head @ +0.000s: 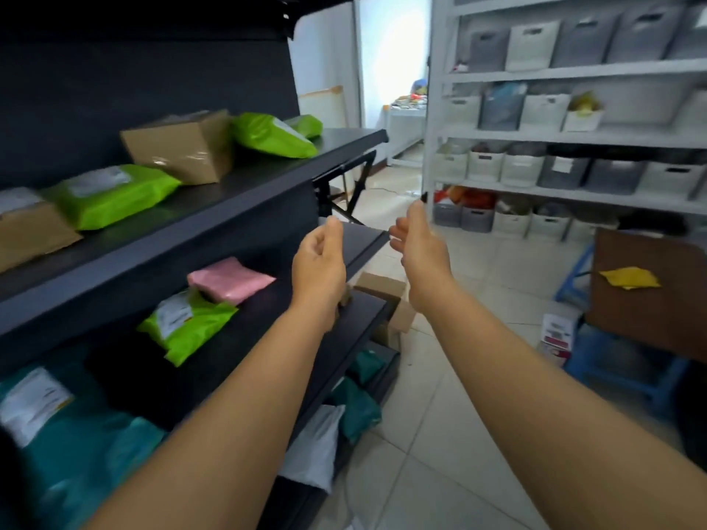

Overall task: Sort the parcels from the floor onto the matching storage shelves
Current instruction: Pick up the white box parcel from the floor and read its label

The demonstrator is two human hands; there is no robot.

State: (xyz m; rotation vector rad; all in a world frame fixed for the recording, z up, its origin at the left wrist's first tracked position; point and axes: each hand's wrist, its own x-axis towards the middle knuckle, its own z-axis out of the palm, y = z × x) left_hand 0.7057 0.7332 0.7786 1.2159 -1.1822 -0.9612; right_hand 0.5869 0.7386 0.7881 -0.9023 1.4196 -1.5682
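A black storage shelf fills the left side. Its upper level carries cardboard boxes and green mailers. One level down lie a pink parcel and a green mailer. Teal mailers sit lower, at the left. Both my arms reach forward past the shelf's right end. My left hand is empty, its fingers loosely curled. My right hand is also empty, with its fingers apart. Cardboard boxes lie on the floor beyond my hands.
White racks with grey and white bins line the right wall. A brown board with a yellow item rests on blue stools. Teal and white mailers sit at the shelf's foot. The tiled floor runs ahead.
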